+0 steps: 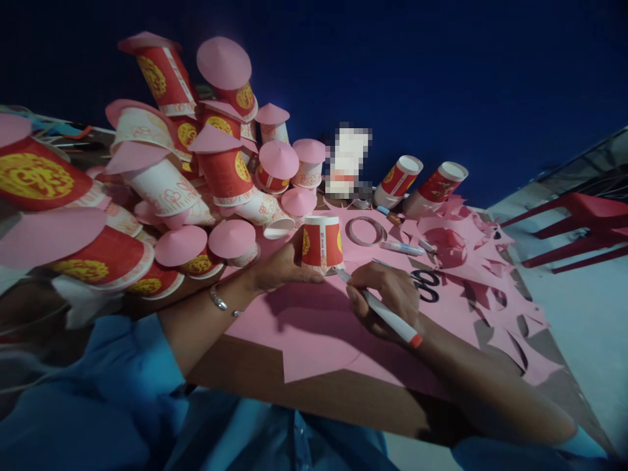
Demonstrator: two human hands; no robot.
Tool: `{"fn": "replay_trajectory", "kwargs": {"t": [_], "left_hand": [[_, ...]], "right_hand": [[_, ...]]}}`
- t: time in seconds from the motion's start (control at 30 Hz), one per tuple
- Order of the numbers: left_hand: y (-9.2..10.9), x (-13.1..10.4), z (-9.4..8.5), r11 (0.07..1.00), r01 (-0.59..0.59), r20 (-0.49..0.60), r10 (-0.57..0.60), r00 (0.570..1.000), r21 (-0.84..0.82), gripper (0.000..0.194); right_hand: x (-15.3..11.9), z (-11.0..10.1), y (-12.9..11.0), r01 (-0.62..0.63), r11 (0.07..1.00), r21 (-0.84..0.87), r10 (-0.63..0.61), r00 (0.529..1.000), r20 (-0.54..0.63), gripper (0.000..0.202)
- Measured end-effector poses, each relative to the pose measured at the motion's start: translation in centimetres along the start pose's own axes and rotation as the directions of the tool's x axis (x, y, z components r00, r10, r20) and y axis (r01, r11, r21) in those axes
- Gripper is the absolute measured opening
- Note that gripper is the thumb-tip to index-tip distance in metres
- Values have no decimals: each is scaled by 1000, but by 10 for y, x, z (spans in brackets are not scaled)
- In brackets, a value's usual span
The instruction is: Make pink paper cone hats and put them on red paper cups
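Note:
A red and white paper cup (322, 245) with yellow emblems stands upright in my left hand (287, 265), its flowered end down. My left fingers curl round its left side and lower edge. My right hand (385, 297) is closed round a white marker pen (390, 317) with a red end. The marker's tip meets or nearly meets the cup's lower right edge. Scissors (426, 286) with black handles show behind my right hand, partly hidden by it; whether they touch the hand I cannot tell. Pink paper (314, 333) lies below both hands.
Several cups with pink cone hats (223, 163) are piled at the left. Two cup stacks (398, 180) stand at the back. Near them lie a tape roll (366, 231) and a capped pen (402, 248). Pink scraps (490, 288) cover the right side, beside a red stool (583, 219).

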State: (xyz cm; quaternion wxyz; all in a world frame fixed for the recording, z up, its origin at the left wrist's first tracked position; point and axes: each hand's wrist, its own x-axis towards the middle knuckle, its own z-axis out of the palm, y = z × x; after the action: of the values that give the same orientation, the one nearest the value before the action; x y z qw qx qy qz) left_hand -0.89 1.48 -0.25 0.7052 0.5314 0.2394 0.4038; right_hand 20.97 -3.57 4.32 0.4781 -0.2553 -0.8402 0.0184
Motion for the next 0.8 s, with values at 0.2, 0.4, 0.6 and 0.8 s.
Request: {"fn": "replay_trajectory", "kwargs": {"t": [0.2, 0.4, 0.6, 0.8], "left_hand": [[2, 1, 0, 1000, -2, 15, 3, 1000, -5, 87], [2, 0, 1, 1000, 2, 24, -2, 1000, 3, 87], [1, 0, 1, 1000, -3, 7, 3, 1000, 16, 90], [5, 1, 3, 999, 0, -29, 2, 1000, 54, 94]], "right_hand": [[0, 0, 0, -2, 1000, 7, 2, 1000, 2, 14], [0, 1, 0, 0, 1000, 10, 0, 1000, 11, 12], [-1, 0, -1, -13, 1000, -24, 14, 999, 30, 11], [-1, 0, -3, -19, 999, -39, 21, 999, 38, 10]]}}
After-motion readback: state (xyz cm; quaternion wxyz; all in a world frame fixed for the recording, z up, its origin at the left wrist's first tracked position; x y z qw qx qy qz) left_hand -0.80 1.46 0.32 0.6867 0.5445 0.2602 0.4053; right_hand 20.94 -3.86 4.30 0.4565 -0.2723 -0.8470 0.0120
